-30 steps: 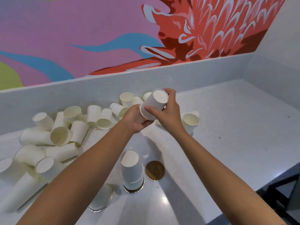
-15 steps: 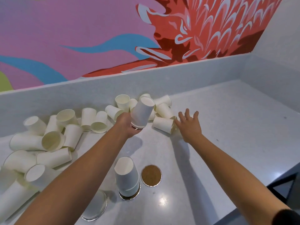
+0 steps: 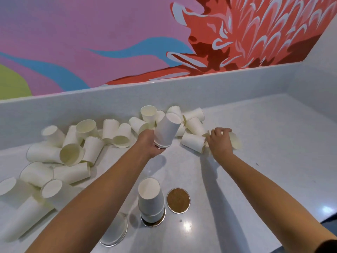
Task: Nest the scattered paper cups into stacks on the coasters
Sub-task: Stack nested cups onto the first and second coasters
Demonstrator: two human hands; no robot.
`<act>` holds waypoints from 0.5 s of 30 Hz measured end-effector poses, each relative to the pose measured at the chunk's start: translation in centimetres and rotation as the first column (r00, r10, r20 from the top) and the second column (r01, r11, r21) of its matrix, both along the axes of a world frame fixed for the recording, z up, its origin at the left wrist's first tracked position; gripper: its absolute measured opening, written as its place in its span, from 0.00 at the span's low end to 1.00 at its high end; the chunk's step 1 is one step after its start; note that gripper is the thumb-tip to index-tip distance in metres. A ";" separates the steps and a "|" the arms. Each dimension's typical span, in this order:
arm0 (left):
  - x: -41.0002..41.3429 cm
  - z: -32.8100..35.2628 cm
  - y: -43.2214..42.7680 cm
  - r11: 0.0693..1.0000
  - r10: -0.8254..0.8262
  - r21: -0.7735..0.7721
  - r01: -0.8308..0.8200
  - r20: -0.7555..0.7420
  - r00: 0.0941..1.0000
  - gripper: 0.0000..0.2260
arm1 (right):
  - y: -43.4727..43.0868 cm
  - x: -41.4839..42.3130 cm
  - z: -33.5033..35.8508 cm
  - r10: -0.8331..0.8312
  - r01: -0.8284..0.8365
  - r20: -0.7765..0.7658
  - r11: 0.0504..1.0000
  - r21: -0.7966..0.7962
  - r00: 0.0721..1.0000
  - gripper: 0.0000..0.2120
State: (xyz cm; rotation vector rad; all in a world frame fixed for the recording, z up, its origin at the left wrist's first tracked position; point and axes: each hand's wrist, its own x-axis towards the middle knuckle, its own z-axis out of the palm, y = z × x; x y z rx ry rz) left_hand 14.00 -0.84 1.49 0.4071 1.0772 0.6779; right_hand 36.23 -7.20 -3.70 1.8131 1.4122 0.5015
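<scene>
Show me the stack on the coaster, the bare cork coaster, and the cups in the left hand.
Stack (image 3: 151,203), head view, top cup's side wall.
Cork coaster (image 3: 178,200), head view, middle of its cork face.
Held cups (image 3: 166,132), head view, outer cup's side wall.

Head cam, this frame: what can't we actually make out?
Head view only:
1. How many cups nest inside the held cup: the left hand covers its rim.
2. Whether the right hand grips the lying cup: the hand's own back hides thumb and palm.
3. Silver coaster: the left forearm covers part.
4. Far-left cup: cut off by the frame edge.
</scene>
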 end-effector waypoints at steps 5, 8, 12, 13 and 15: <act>-0.3 0.4 -0.2 1.000 0.004 0.007 -0.004 -0.021 1.000 0.16 | 0.2 -0.1 0.6 -0.089 0.108 -0.272 0.993 0.056 0.958 0.33; -0.5 1.1 0.1 0.999 0.040 0.004 -0.040 0.021 0.999 0.15 | -0.1 0.6 0.6 -0.089 0.117 -0.243 0.988 0.102 0.966 0.30; -0.1 1.3 0.3 0.999 0.037 -0.013 -0.036 0.016 0.999 0.16 | -0.1 3.1 0.9 -0.186 0.227 -0.240 0.961 0.158 0.953 0.27; 0.1 1.1 0.2 1.000 0.028 -0.015 -0.028 0.016 0.999 0.17 | -0.2 3.9 0.7 -0.202 0.241 -0.237 0.959 0.150 0.950 0.27; 0.3 0.9 0.0 1.000 0.006 -0.007 -0.006 0.014 1.000 0.18 | -0.5 5.3 0.0 -0.235 0.274 -0.248 0.952 0.134 0.940 0.26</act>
